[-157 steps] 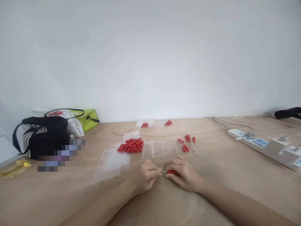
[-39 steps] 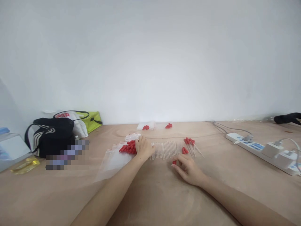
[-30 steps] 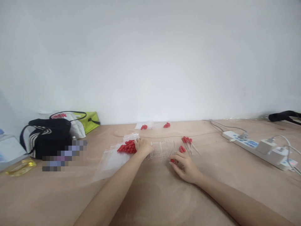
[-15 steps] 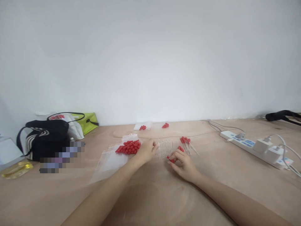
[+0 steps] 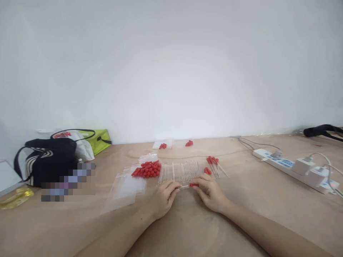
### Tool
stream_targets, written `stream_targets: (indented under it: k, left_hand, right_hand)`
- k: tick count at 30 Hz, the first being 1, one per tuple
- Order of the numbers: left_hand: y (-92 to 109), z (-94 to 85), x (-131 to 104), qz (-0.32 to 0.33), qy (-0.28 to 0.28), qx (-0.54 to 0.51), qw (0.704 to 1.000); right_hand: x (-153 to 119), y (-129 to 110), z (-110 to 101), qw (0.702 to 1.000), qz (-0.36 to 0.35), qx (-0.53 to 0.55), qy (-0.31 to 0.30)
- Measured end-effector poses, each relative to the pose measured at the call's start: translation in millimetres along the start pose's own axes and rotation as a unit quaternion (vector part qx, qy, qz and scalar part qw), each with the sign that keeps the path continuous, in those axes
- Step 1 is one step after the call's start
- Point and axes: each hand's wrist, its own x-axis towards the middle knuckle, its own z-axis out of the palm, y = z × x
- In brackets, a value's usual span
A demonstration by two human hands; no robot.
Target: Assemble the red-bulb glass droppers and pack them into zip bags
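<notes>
Red, rounded cap [image 5: 194, 185] gripped in the right hand [image 5: 211, 193], clear slender tube [image 5: 183, 187] pinched in the left hand [image 5: 164, 199], ends apart; at two o'clock on the smooth table [image 5: 193, 228], few capped tubes [image 5: 213, 160], seemingly finished; bare row [image 5: 173, 172] at twelve and glossy heap of caps [image 5: 148, 170] at ten, left unpaired.

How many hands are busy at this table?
2: the left hand, pinching a thin clear tube, and the right hand opposite it, holding a small red piece.
</notes>
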Motion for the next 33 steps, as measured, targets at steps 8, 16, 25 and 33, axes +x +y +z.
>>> stream_targets:
  k: [8, 16, 25, 33]
  left_hand:
    - [4.3, -2.6, -1.1, 0.009, 0.000, -0.009, 1.000]
    - [-1.4, 0.6, -2.5, 0.024, 0.006, -0.017, 1.000]
    - [5.7, -2.5, -1.6, 0.027, -0.007, -0.035, 0.999]
    - [5.3, -0.7, -2.7, 0.021, -0.029, -0.011, 0.999]
  right_hand:
    - [-0.3, 1.1, 1.0, 0.998, -0.004, 0.049, -0.032]
    - [-0.2, 1.0, 1.0, 0.996, 0.016, 0.067, -0.057]
    - [-3.1, 0.3, 6.0, 0.997, -0.011, 0.058, -0.048]
    - [-4.4, 1.1, 5.7, 0.996, -0.052, -0.018, -0.077]
